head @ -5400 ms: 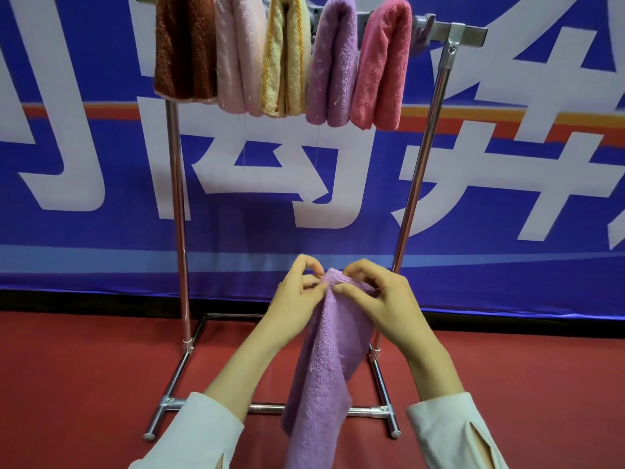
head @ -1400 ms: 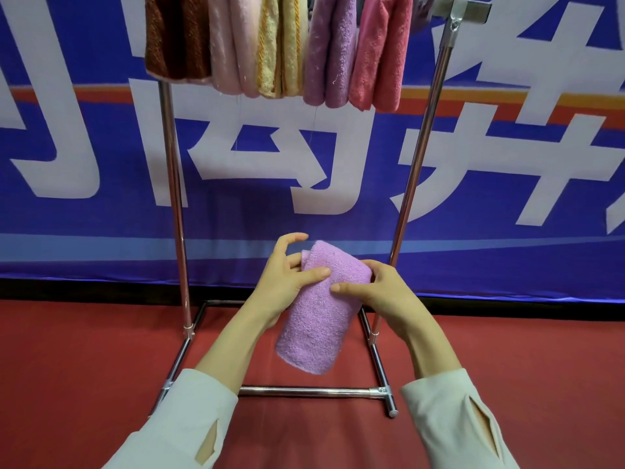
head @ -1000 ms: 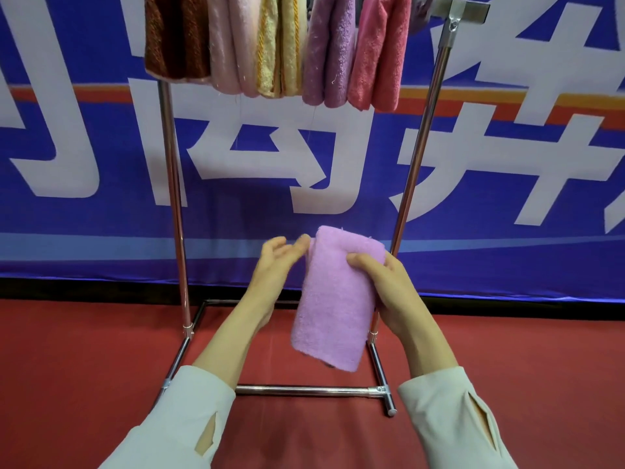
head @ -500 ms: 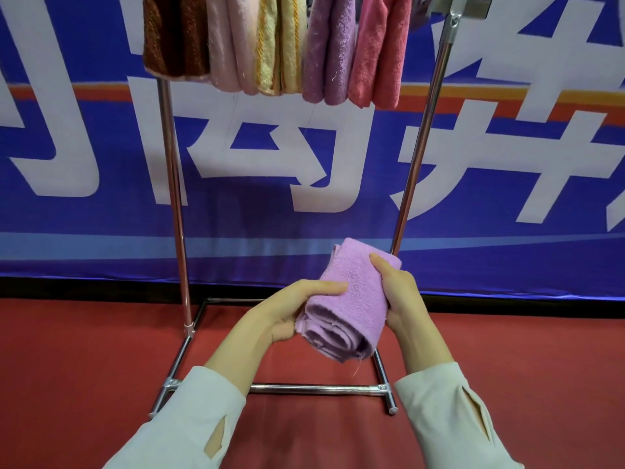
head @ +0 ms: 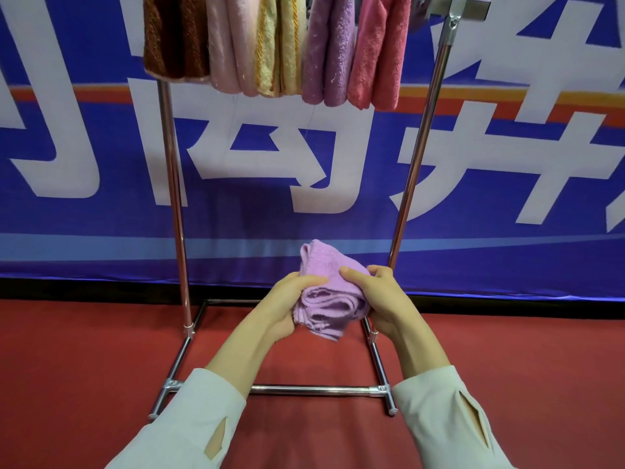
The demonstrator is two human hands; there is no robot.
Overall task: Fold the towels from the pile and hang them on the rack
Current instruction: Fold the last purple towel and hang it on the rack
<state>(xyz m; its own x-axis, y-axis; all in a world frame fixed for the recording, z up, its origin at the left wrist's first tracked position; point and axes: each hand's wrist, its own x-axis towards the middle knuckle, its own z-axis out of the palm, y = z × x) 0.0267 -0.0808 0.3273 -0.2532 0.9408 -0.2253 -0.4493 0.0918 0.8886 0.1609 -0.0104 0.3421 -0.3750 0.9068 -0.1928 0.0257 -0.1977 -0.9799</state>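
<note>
In the head view, a bunched, folded lilac towel is clasped between the left grip and the right grip, fingers curled round its sides, while five hung towels are carried well above both grips on the rack.

The folded towel is between the two hands, with the left hand at its left side and the right hand at its right side, both touching it. The rack stands beyond the hands, and its base bars lie on the floor below them. A row of hanging towels is on its top bar, high above the hands. The banner is behind the rack.
</note>
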